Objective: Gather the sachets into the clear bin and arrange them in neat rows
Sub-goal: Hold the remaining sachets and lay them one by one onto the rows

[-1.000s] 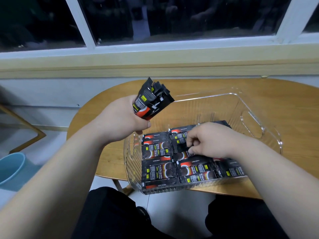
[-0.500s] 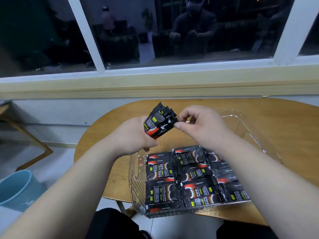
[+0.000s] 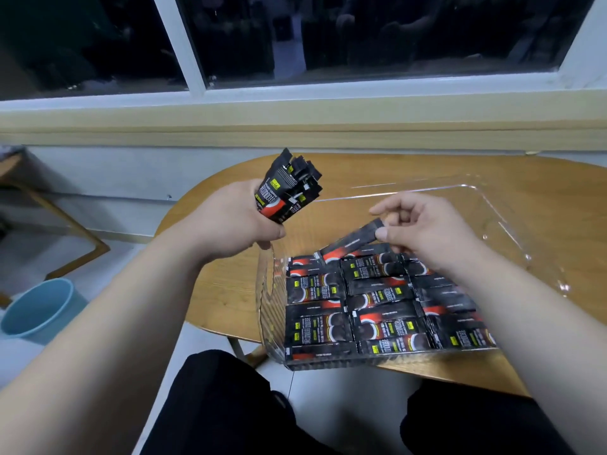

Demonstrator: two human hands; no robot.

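Left hand (image 3: 230, 224) grips 1 bundle (image 3: 289, 188) above the counter (image 3: 223, 290). Right hand (image 3: 427, 228) pinches 1 sachet (image 3: 351, 239) over 1 bin (image 3: 266, 307), which holds 3 columns of laid sachets (image 3: 377, 310).

Our bin (image 3: 492, 205) sits at the table's (image 3: 565, 198) near edge, with sachet rows (image 3: 377, 300) in its near half. Our left hand (image 3: 236, 224) holds a bundle (image 3: 289, 188) above its left wall. Our right hand (image 3: 427, 224) pinches one sachet (image 3: 351, 239) over the rows' far edge. A bucket (image 3: 39, 310) stands on the floor (image 3: 345, 405), far left.

The see-through plastic bin (image 3: 512, 221) looks shiny; the small black foil packets (image 3: 377, 323) shine; the round brown wooden table (image 3: 223, 290) looks smooth.
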